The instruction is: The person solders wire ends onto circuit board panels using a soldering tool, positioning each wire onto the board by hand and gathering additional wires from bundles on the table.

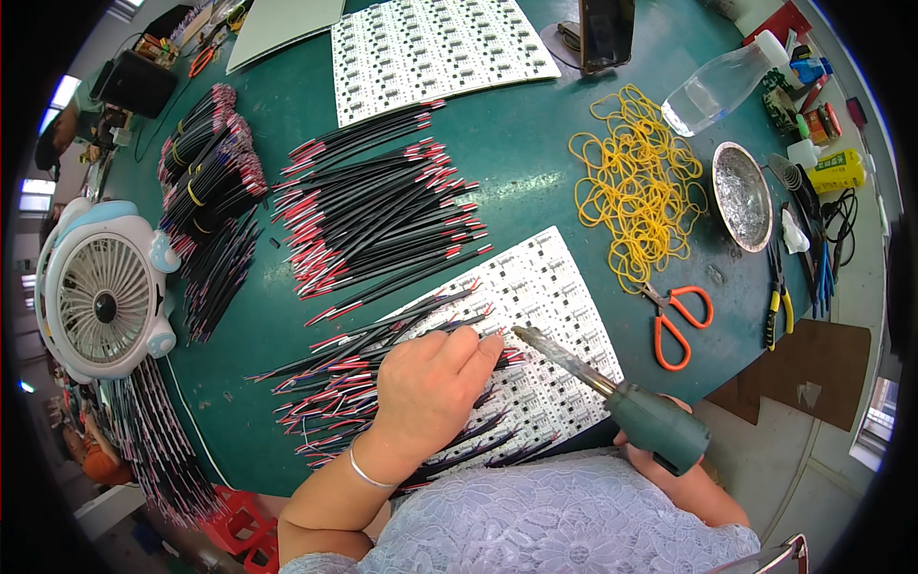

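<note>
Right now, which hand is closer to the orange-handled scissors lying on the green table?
The right hand. It grips the green soldering iron just below the orange-handled scissors. The left hand presses wires on the white circuit panel, farther left.

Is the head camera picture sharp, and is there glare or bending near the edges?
Head view: the centre is sharp, around the left hand and the soldering iron in the right hand. Glare lies on the green table and the metal dish. Fisheye bends the upper circuit board panel, with black corners around.
</note>
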A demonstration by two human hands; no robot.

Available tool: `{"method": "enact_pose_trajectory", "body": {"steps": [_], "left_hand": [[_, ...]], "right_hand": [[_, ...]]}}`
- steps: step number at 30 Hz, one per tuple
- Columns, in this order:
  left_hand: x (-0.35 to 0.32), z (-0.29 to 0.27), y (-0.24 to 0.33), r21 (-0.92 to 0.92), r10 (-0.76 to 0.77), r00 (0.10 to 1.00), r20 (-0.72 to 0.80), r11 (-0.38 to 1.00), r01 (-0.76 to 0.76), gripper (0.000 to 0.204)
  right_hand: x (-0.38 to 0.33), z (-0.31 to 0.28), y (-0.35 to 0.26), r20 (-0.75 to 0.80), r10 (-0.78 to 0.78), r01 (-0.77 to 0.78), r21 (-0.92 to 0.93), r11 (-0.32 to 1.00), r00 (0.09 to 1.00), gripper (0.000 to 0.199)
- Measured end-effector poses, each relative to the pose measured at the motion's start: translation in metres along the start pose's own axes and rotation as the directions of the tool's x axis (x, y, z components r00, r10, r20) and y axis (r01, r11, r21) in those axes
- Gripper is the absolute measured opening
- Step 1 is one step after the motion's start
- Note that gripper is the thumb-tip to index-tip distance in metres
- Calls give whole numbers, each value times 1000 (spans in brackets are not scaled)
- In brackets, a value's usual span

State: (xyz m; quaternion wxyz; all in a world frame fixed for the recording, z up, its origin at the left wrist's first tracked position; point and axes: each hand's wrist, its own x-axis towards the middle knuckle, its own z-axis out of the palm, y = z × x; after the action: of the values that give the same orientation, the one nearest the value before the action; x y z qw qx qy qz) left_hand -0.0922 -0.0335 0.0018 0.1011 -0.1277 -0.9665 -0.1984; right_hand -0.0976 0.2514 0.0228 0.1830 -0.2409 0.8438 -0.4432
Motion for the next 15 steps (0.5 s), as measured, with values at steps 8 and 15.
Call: {"method": "enact_pose_trajectory", "body": {"steps": [8,15], "left_hand": [[1,0,-3,-25,22,1000,13,999,-22,20],[0,1,-5,-28,41,999,7,999,-41,19]], "right_hand": [[-13,1,8,-17,54,-54,8,998,998,25],[-8,1,6,35,152,-154,71,986,988,26]]}}
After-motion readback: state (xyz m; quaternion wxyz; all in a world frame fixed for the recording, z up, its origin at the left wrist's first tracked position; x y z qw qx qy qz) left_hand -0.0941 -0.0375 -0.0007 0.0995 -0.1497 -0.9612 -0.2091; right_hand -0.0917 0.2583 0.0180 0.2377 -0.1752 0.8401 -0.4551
